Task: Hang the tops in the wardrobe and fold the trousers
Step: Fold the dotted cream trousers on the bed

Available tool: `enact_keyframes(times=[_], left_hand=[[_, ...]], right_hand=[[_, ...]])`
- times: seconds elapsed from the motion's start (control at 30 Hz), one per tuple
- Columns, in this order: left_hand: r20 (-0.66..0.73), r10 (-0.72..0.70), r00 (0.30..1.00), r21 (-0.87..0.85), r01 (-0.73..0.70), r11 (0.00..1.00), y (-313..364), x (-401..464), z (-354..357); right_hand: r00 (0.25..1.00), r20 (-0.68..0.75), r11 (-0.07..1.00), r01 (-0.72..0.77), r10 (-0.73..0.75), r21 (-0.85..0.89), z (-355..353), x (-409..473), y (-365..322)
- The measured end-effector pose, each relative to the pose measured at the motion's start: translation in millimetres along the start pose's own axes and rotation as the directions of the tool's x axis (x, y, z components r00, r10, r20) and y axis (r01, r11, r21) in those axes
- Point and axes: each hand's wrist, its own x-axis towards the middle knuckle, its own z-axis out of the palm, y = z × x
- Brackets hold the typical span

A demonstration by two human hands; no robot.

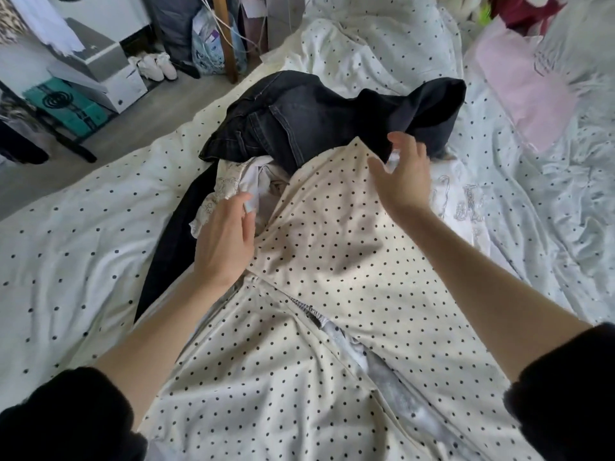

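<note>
Dark jeans (319, 118) heaped mid-bed — hands apart.

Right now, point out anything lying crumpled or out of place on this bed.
The dark jeans lie bunched in a heap, one leg trailing beneath the polka-dot garment, not folded. A white lace-trimmed top is crumpled between them, touched by the left hand. The right hand hovers open above the pile.

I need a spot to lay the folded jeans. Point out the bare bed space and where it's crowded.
Free: the dotted sheet left of the left hand, between the clothes and the floor. Some wrinkled sheet is bare right of the right hand, below the pink cloth. Crowded: the middle, where the dark jeans and cream polka-dot garment pile up.
</note>
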Motion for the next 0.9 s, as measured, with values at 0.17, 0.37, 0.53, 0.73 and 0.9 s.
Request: enact_keyframes(times=[0.17, 0.37, 0.53, 0.73, 0.9], left_hand=[[0.006, 0.085, 0.996, -0.039, -0.084, 0.996, 11, -67, 2], [0.286, 0.365, 0.886, -0.037, -0.371, 0.928, 19, -164, 11], [0.460, 0.281, 0.842, 0.113, -0.369, 0.922, 4, -200, 12], [0.536, 0.266, 0.801, 0.163, -0.407, 0.899, 31, -244, 7], [0.556, 0.477, 0.681, -0.046, -0.547, 0.836, 110, -309, 26]], right_hand=[[0.980, -0.038, 0.980, 0.191, -0.193, -0.062, 4, -88, 34], [0.988, 0.044, 0.971, 0.153, -0.148, -0.186, 17, -232, 83], [0.999, 0.024, 0.972, 0.040, -0.035, -0.232, -3, -322, 112], [0.989, -0.008, 0.950, -0.146, 0.149, -0.276, -48, -426, 161], [0.956, -0.089, 0.903, -0.293, 0.279, -0.313, -99, -507, 208]])
